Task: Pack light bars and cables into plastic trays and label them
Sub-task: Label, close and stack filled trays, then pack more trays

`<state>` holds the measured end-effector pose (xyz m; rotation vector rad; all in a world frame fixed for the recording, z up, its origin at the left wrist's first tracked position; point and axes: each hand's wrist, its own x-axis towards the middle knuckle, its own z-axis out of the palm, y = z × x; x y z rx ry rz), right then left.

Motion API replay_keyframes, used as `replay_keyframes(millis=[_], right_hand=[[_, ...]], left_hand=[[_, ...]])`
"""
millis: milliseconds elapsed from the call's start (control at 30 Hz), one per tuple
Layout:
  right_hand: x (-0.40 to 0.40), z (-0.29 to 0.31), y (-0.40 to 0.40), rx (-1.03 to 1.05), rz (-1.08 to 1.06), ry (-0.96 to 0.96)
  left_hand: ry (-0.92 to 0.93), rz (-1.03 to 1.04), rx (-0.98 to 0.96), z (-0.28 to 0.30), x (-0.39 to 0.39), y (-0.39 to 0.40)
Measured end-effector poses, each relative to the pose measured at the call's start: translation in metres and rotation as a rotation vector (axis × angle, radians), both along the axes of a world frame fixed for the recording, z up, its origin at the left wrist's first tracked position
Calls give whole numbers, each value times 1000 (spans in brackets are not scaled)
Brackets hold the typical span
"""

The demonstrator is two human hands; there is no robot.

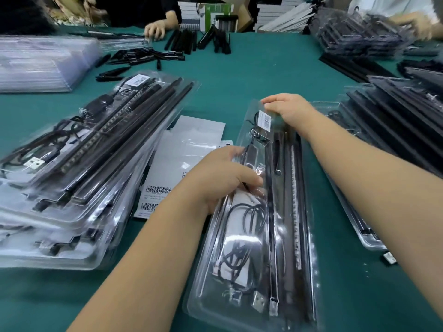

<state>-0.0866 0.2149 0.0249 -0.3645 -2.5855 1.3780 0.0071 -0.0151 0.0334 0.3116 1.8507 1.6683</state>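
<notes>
A: Where did the tray [261,236] sit, and what held it?

B: On the green table [239,75], directly before the person. The left hand [223,178] pressed on its left side, fingers [249,180] curled over the cable compartment. The right hand [290,111] gripped the far end, its fingers closed on the clear rim just beside the barcode label [265,121].

A: Risks from that position?

B: The clear lid looked springy. Uneven pressure could have left one edge unseated, and the coiled cable [249,226] could have been pinched under the rim. A thumb sliding over the label might have lifted a corner.

A: Count, near to far?

B: One tray in hand, one label on it, light bars [291,212] inside, number uncertain through glare. To the left, a stack of packed trays [79,168], several deep, exact count unclear. One label sheet [182,159] between them. More filled trays [395,130] to the right. Farther off, loose black bars [201,41], uncounted, and two other people's hands.
</notes>
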Motion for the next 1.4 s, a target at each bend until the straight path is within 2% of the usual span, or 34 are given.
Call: replay_keyframes(millis=[100, 133, 300, 433, 567, 633, 733, 833, 933, 1100, 1200, 1267, 1333, 1400], right_hand=[[11, 5, -18, 399, -205, 169], [18, 10, -25, 471, -219, 188], [86, 27, -61, 692, -35, 14], [156, 26, -87, 518, -2, 41], [163, 41, -96, 468, -1, 27], [157, 53, -94, 192, -20, 8], [155, 67, -89, -288, 17, -109], [160, 60, -84, -444, -7, -135], [170, 46, -71, -519, -83, -153], [184, 32, -45, -607, -214, -130], [191, 24, -40, -717, -191, -154], [198, 19, -36, -764, -134, -187], [206, 12, -30, -649, -65, -214], [208, 7, -26, -484, -7, -233]], left_hand=[[-16, 41, 58, -1, 0, 4], [-13, 66, 67, -1, 1, 6], [-35, 241, 121, -6, 0, 14], [24, 315, 127, -6, 3, 18], [59, 298, 147, 3, 10, 22], [52, 229, 204, 6, 14, 23], [189, 142, 213, 8, 22, 30], [382, 26, 44, 5, 25, 38], [572, -39, -155, -5, 30, 51], [484, -78, -72, -13, 30, 55], [651, 81, -179, -16, 22, 42], [671, 156, -216, -16, 14, 33], [643, 196, -170, -11, 3, 26], [687, 218, -222, 1, -13, 27]])
